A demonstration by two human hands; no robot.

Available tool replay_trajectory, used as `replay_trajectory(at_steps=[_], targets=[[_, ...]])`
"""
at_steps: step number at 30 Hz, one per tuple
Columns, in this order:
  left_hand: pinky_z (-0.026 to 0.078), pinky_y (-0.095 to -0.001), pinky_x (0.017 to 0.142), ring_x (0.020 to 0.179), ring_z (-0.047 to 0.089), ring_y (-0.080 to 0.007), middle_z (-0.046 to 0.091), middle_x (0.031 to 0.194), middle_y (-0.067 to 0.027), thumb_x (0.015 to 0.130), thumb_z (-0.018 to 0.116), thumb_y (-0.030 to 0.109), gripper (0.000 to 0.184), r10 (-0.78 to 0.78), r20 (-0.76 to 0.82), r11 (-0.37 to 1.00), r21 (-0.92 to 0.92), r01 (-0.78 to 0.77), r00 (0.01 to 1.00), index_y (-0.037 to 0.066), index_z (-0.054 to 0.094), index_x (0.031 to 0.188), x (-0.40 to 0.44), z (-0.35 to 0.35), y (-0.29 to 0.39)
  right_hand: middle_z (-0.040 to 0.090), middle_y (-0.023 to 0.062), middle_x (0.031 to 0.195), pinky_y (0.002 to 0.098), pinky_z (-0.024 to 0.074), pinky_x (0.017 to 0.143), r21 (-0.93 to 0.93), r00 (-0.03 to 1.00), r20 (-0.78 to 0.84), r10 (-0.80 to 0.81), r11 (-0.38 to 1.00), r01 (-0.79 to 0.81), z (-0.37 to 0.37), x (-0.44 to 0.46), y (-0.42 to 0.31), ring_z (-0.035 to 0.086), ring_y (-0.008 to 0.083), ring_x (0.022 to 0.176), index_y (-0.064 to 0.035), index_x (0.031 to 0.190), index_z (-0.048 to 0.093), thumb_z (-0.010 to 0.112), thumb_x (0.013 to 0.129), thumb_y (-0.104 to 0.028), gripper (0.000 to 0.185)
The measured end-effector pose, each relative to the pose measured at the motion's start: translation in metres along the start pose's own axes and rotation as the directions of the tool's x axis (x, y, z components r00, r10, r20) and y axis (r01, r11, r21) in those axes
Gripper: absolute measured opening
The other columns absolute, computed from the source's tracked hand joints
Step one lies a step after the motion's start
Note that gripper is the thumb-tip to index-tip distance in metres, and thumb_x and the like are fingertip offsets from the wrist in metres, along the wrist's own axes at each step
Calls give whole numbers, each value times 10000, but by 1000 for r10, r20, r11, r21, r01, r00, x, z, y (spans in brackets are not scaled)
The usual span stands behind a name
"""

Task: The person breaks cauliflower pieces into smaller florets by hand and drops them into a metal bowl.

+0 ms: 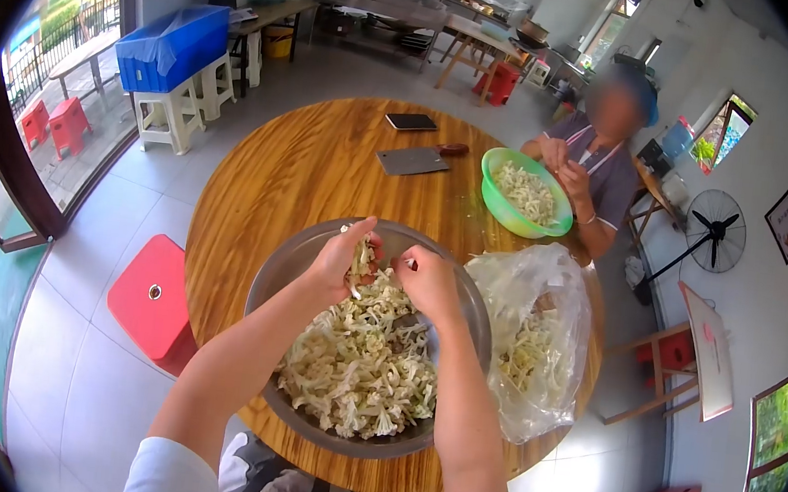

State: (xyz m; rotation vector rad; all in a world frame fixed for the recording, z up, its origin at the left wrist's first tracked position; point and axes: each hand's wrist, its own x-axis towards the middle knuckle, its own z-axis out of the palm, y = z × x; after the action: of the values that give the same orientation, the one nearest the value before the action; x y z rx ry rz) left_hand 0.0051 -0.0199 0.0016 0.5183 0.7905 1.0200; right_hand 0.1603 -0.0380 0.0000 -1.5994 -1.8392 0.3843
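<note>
A wide metal bowl [264, 295] full of small pale cauliflower pieces [358, 362] stands at the near side of the round wooden table [257, 174]. Over the bowl's far left part, my left hand [344, 262] is curled round a cauliflower piece [360, 260]. My right hand [428, 283] is just to its right, above the bowl, with thumb and fingers pinched on a small pale bit. Right of the bowl lies a clear plastic bag [560, 360] with more cauliflower inside.
A green bowl [490, 196] of cauliflower stands at the far right, beside a seated person [606, 143]. A cleaver [413, 161] and a black phone-like object [411, 122] lie toward the table's back. A red stool [143, 301] stands left.
</note>
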Motion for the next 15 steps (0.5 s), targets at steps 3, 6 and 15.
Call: replay_trajectory(at_steps=[3,6,15], targets=[[347,-266,461,563,455,-143,508,688,-36,861,534,379,300,1,-27,998,56,1,1000,85,495,812,-5,5,1,583,147,638,302,434,558,-68,999,49,22,998,-18,3,-2,5,573,202,579,-31,839,618,630,784,-214,191],[345,-263,454,557,456,-140,510,678,-35,868,525,377,297,1,-22,998,55,0,1000,88,494,809,-5,5,1,578,129,630,292,432,556,-18,998,50,48,999,-47,0,-1,1,553,177,567,-30,858,617,634,789,-211,194],[346,-264,449,526,457,-135,511,645,-27,876,492,438,351,-21,-18,999,47,22,1000,106,491,762,-2,5,0,570,28,650,232,415,543,367,983,-167,-70,921,128,-8,-3,-30,495,81,573,0,906,599,638,826,-189,209]])
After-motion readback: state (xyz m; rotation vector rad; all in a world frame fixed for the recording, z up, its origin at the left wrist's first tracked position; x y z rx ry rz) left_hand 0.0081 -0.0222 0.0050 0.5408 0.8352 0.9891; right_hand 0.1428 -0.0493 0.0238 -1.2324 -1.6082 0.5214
